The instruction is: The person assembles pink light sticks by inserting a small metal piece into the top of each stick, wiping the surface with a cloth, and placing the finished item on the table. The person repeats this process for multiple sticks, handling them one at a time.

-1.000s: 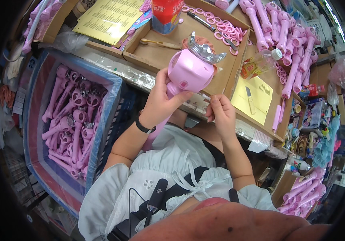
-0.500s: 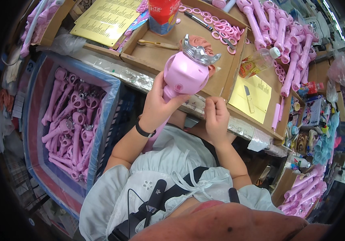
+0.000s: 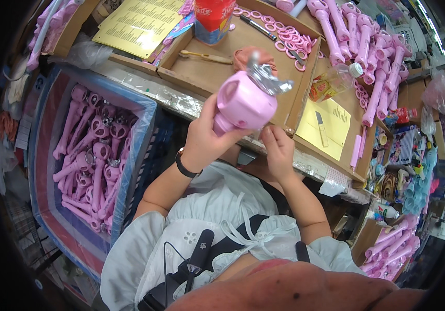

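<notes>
A pink plastic toy wand (image 3: 251,105) is gripped at its neck by my left hand (image 3: 207,133), held up above my lap and in front of the cardboard tray. A silver crown (image 3: 269,78), partly blurred, tops its hollow round head and tilts to the right. My right hand (image 3: 279,147) is closed beside the wand's lower right side, thumb and fingers pinched together. Whatever the pinch holds, if anything, cannot be made out. Behind the crown lies a salmon-coloured crumpled cloth (image 3: 251,56).
The cardboard tray (image 3: 191,78) holds a brush (image 3: 204,57), a red cup (image 3: 213,20), a pen (image 3: 258,27) and pink rings (image 3: 290,39). A lined crate (image 3: 152,111) of pink wands stands left. To the right are a bottle (image 3: 334,80), yellow paper (image 3: 331,111) and a knife (image 3: 321,129).
The wand has tipped, so its head and crown lean further right and sit slightly lower. My right hand has shifted a little, its fingers now pinched near the wand's head.
</notes>
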`<control>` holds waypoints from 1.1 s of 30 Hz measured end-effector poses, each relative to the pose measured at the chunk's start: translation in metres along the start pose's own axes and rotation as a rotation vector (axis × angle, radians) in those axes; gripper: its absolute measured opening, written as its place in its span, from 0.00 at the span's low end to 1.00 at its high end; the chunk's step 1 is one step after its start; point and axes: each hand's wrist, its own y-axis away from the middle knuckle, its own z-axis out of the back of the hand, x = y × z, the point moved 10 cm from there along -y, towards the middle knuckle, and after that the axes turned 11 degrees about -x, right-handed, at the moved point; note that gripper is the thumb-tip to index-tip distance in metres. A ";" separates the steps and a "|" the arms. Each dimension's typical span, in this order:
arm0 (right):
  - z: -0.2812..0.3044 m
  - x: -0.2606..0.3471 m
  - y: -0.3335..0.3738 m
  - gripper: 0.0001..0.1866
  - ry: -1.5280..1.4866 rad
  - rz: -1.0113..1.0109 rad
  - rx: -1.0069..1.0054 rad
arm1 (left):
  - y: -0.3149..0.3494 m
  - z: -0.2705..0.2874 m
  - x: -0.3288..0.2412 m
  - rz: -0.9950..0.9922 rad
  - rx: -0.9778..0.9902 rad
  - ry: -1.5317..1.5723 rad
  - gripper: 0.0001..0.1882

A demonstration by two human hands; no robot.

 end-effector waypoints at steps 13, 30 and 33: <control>-0.023 -0.023 0.027 0.14 -0.207 -0.493 0.282 | -0.001 -0.002 0.005 -0.067 0.027 -0.057 0.39; -0.037 -0.025 0.061 0.07 -0.576 -0.926 0.457 | 0.011 0.002 -0.021 -0.274 0.137 -0.029 0.41; -0.020 -0.015 0.037 0.08 -0.151 -0.399 0.190 | 0.006 0.003 -0.002 -0.070 0.073 0.056 0.41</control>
